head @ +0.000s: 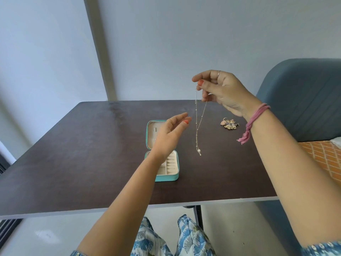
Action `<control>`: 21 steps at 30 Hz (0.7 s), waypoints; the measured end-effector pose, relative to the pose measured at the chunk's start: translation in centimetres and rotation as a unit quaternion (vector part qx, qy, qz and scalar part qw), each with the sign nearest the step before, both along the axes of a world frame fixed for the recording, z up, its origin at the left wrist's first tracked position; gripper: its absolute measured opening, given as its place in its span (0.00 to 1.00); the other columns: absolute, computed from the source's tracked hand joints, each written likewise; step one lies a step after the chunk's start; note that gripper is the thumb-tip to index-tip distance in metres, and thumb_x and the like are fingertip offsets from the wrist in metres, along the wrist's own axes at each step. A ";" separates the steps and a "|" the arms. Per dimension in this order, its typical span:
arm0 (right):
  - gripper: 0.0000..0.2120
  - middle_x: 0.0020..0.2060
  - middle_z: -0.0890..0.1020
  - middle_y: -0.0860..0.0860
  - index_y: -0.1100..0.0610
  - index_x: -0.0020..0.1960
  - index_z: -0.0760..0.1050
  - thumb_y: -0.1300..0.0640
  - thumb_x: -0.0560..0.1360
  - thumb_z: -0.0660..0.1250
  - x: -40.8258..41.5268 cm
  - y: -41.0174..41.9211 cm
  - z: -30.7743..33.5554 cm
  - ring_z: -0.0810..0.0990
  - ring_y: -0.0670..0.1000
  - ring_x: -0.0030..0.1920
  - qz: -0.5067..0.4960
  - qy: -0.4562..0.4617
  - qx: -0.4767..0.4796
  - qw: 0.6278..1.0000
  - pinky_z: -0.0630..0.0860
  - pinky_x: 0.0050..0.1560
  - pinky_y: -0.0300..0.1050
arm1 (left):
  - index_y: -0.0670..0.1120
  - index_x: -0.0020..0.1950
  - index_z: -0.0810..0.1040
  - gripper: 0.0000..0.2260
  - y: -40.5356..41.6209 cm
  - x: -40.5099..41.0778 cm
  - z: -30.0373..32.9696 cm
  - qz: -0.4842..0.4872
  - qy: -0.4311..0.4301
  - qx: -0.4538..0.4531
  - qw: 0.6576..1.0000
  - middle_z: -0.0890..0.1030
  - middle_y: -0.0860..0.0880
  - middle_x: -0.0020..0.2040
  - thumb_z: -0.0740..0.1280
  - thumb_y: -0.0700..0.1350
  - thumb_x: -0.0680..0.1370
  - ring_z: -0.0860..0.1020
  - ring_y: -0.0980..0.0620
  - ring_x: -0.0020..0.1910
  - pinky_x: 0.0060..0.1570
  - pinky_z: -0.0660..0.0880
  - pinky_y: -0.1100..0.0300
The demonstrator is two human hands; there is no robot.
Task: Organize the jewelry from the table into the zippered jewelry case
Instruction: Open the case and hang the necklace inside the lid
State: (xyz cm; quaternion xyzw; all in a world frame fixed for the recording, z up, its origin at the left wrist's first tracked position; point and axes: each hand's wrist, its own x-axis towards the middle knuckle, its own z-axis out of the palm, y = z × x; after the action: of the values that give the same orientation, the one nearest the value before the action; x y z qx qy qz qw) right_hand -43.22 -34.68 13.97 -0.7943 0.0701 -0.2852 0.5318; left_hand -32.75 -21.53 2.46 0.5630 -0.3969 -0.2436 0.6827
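A thin gold necklace (196,126) with a small pearl at its lower end hangs above the table. My right hand (221,91) pinches its top, raised over the table's far side. My left hand (170,133) hovers open with relaxed fingers just left of the chain, above the teal zippered jewelry case (176,177). The case lies open on the dark table (73,163), showing a cream lining with ring rolls and compartments; my left wrist hides part of it. A small heap of gold jewelry (228,123) lies right of the chain.
A blue upholstered chair (304,100) stands close to the table's right side, with an orange patterned cloth (324,156) beside it. The table's near edge runs across the lower view, above my patterned blue trousers (175,239). A wall backs the table.
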 end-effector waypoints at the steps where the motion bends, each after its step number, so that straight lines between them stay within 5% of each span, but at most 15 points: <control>1: 0.07 0.40 0.78 0.51 0.56 0.53 0.79 0.63 0.80 0.63 -0.1 0.0 0.0 0.74 0.43 0.34 0.009 -0.004 0.007 1.000 0.76 0.40 0.38 | 0.46 0.66 0.74 0.14 0.0 -0.3 0.1 -0.015 0.019 -0.003 1.000 0.82 0.51 0.59 0.62 0.45 0.81 0.79 0.56 0.59 0.64 0.72 0.60; 7: 0.13 0.50 0.83 0.52 0.58 0.59 0.78 0.67 0.80 0.59 -0.8 -0.2 0.1 0.68 0.43 0.31 0.079 0.016 0.066 0.995 0.72 0.38 0.35 | 0.47 0.62 0.77 0.11 0.0 -1.0 0.7 -0.094 0.128 -0.063 0.985 0.83 0.46 0.56 0.59 0.45 0.82 0.80 0.49 0.59 0.62 0.73 0.56; 13: 0.19 0.59 0.81 0.53 0.60 0.64 0.75 0.71 0.78 0.54 -1.4 -0.5 0.4 0.64 0.43 0.27 0.112 0.036 0.089 0.989 0.64 0.29 0.34 | 0.46 0.49 0.79 0.05 -0.8 -1.4 0.7 -0.063 0.146 -0.062 0.985 0.83 0.50 0.38 0.63 0.39 0.79 0.83 0.49 0.46 0.60 0.74 0.52; 17: 0.21 0.58 0.80 0.53 0.60 0.64 0.74 0.72 0.76 0.53 -1.7 -0.9 0.5 0.63 0.43 0.26 0.112 0.004 0.118 0.987 0.56 0.26 0.35 | 0.47 0.47 0.76 0.05 -1.1 -1.9 -0.1 -0.059 0.158 -0.017 0.985 0.83 0.51 0.40 0.61 0.40 0.80 0.83 0.50 0.46 0.49 0.76 0.60; 21: 0.18 0.58 0.80 0.51 0.58 0.64 0.76 0.68 0.77 0.56 -2.1 -1.4 0.6 0.69 0.43 0.31 0.104 -0.007 0.131 0.986 0.55 0.27 0.35 | 0.46 0.48 0.75 0.04 -1.1 -2.6 -1.1 -0.066 0.199 -0.002 0.978 0.83 0.48 0.43 0.61 0.40 0.81 0.83 0.50 0.45 0.53 0.77 0.58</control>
State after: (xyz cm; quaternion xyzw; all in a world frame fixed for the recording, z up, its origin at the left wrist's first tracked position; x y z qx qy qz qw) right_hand -45.33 -36.11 14.55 -0.7189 0.0202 -0.2230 0.6581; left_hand -35.38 -22.67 1.39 0.4745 -0.2896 -0.3948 0.7315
